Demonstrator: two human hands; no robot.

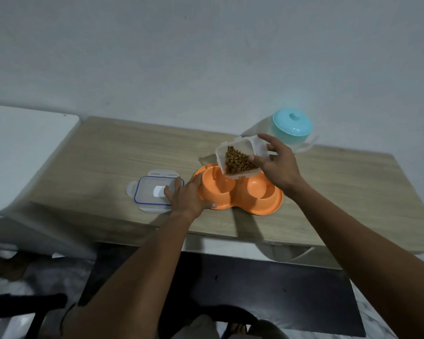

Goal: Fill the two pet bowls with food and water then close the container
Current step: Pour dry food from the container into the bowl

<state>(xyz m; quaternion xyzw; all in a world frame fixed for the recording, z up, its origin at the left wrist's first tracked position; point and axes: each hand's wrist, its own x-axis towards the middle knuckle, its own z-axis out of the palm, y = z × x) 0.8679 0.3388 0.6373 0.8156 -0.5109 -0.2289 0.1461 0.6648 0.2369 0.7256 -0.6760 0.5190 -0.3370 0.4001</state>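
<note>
An orange double pet bowl (pixel 262 206) sits on the wooden table; both of its wells look empty. My right hand (pixel 280 167) holds a clear plastic container (pixel 238 157) of brown kibble, tilted over the left well. My left hand (pixel 189 195) rests on the table, touching the bowl's left rim, with its fingers spread over the edge of the container's clear lid (pixel 152 193), which lies flat to the left. A clear water jug with a turquoise lid (pixel 291 127) stands at the back right, behind my right hand.
The wooden table (pixel 108 155) stands against a pale wall. A white surface (pixel 22 148) adjoins it on the left. Below the table's front edge lie a dark mat (pixel 267 289) and my feet.
</note>
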